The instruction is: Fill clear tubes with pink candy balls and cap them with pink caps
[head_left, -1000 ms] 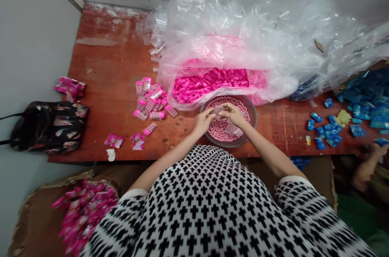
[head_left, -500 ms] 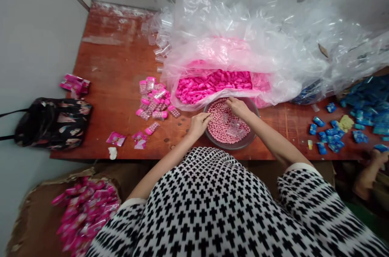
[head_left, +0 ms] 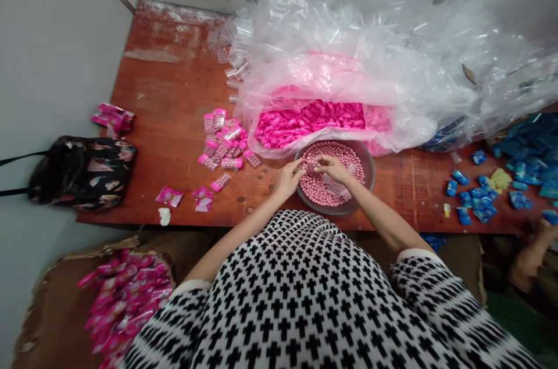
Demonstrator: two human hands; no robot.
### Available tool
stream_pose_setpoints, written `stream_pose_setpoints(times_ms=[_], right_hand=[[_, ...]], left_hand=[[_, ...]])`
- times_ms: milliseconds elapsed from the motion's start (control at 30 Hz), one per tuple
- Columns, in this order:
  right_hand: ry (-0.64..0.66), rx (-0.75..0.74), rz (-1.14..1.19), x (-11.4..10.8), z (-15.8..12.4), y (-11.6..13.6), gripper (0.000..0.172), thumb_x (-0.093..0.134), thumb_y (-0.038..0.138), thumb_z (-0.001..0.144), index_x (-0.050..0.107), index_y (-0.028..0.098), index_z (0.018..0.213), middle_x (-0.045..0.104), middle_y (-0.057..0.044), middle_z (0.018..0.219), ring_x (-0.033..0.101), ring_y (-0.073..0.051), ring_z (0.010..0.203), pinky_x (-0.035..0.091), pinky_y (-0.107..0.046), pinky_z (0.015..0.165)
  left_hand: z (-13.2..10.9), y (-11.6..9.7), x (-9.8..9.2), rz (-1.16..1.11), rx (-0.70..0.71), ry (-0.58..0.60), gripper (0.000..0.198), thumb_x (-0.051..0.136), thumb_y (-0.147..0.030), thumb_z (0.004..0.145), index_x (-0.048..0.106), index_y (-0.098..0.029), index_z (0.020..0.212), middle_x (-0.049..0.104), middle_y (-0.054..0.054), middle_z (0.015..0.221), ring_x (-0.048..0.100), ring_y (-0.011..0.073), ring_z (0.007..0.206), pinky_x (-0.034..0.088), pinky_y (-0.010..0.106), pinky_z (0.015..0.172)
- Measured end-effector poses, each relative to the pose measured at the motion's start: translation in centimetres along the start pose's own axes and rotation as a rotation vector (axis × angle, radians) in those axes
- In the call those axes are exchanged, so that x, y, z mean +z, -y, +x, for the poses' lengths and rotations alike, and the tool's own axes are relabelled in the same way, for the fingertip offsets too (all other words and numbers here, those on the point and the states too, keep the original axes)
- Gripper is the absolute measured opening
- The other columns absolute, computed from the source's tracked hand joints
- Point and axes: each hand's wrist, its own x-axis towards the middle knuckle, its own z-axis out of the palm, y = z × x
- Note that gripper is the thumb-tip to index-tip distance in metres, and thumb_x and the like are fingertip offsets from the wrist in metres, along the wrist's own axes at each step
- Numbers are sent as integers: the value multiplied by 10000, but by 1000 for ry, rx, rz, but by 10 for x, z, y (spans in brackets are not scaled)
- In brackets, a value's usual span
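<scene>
A round dark bowl (head_left: 369, 176) full of small pink candy balls (head_left: 337, 155) stands at the table's near edge. Above its left half my left hand (head_left: 288, 178) and my right hand (head_left: 332, 168) meet, both with fingers pinched on a small clear plastic container (head_left: 313, 167) between them. More clear containers (head_left: 337, 187) lie on the candies just below my right hand. Behind the bowl a big clear plastic bag (head_left: 331, 67) lies open, showing a heap of pink caps (head_left: 305, 119).
Filled pink-capped containers (head_left: 224, 145) are piled left of the bowl, with pink sachets (head_left: 170, 197) nearer. A black bag (head_left: 81, 171) hangs off the table's left edge. Blue packets (head_left: 475, 192) cover the right end, where another person's arm (head_left: 529, 255) shows. Pink packs (head_left: 124, 296) fill a box at lower left.
My right hand reached to the bowl's far rim, then came back and joined my left hand over the candies. The view shifted slightly to the left.
</scene>
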Motion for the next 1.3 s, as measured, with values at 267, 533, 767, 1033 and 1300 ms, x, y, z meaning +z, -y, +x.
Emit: stream_pose_setpoints(times_ms=[267,533,767,1033,1300], right_hand=[[-61,-30,152,4,-28,36,379,728,279,648,563,207,982,638,-7,903,620,-149,824,509,-291,754],[-39,-310,-415,-17,-37,62,267,569,276,844,639,206,1092,686,-60,1039,631,-169,938,475,-312,865],[164,-190,-421,-13,-37,79,322,543,295,861,622,261,1172,692,-32,1038,642,-164,938,483,-288,842],[-103,-22,-456,-38,-38,60,318,594,331,819,623,198,1106,685,-30,891,627,-153,752,499,-282,725],[-582,242,-1012,-119,47,59,316,385,217,905,606,116,1105,639,-182,1074,581,-287,997,422,-434,872]], left_hand=[[5,-14,17,-332,-134,63,277,585,-277,799,676,-146,1026,688,73,1035,657,208,857,551,349,760],[9,-12,19,-663,-266,195,461,718,-367,660,659,-156,1066,646,83,1132,632,210,913,576,351,723],[6,-3,20,-656,-180,232,509,745,-450,604,681,-128,993,700,67,949,657,196,804,563,392,787],[15,-16,9,-522,14,176,381,629,-419,763,623,-154,1037,671,90,1067,641,192,951,525,344,870],[19,-16,7,-343,68,249,293,567,-360,822,627,-166,1033,685,60,991,646,175,909,525,312,846]])
